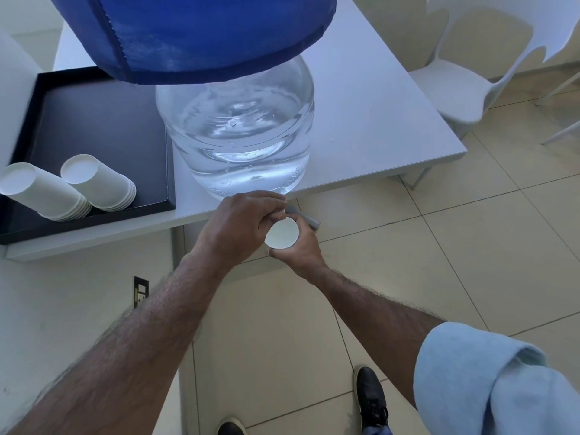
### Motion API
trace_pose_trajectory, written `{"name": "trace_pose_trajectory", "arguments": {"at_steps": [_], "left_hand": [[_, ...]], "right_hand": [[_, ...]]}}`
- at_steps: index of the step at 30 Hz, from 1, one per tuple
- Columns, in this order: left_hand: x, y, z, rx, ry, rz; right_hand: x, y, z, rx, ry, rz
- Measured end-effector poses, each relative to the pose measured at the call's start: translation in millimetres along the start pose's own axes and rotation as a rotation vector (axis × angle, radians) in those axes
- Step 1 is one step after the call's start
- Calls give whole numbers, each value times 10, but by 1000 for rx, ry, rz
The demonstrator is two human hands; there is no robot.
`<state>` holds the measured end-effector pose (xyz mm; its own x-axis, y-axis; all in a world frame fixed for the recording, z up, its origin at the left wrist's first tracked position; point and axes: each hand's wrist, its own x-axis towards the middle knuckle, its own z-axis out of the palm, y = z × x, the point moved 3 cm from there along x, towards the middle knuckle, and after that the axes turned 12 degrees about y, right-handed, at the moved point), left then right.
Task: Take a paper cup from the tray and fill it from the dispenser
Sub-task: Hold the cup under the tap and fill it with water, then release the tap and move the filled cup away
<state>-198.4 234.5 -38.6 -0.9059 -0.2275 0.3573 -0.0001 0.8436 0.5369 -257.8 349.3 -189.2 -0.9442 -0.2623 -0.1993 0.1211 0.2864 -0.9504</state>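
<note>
Below the desk's [370,98] front edge, at frame centre, the right hand [301,246] is wrapped around a white paper cup [281,234], while the left hand [241,224] curls its fingers at the dispenser's [235,130] tap (mostly hidden). Left on the pale grey desk sits a black tray [94,120] with two lying cup stacks [72,189]. Cream floor tiles [470,230] fill the room; a white chair [470,73] stands upper right.

Paper cup [281,234] in right hand [298,251], left hand [241,221] at dispenser [235,130] tap
</note>
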Motion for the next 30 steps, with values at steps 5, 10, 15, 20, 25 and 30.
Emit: {"name": "trace_pose_trajectory", "arguments": {"at_steps": [5,10,15,20,25,30], "left_hand": [[-198,-55,96,29,53,87],[-357,-48,126,73,23,139],[-559,-171,-47,126,108,-3],[-713,-402,-245,196,87,-127],[-723,-441,-436,269,76,-189],[-655,-413,-609,300,88,-205]], "right_hand": [[-3,-14,-13,-1,-4,-13],[-22,-26,-37,-9,2,-39],[-33,-31,-218,-15,28,-38],[-18,-91,-530,-38,118,-69],[102,-307,-918,-61,207,-114],[318,-690,-1204,-85,284,-159]]}}
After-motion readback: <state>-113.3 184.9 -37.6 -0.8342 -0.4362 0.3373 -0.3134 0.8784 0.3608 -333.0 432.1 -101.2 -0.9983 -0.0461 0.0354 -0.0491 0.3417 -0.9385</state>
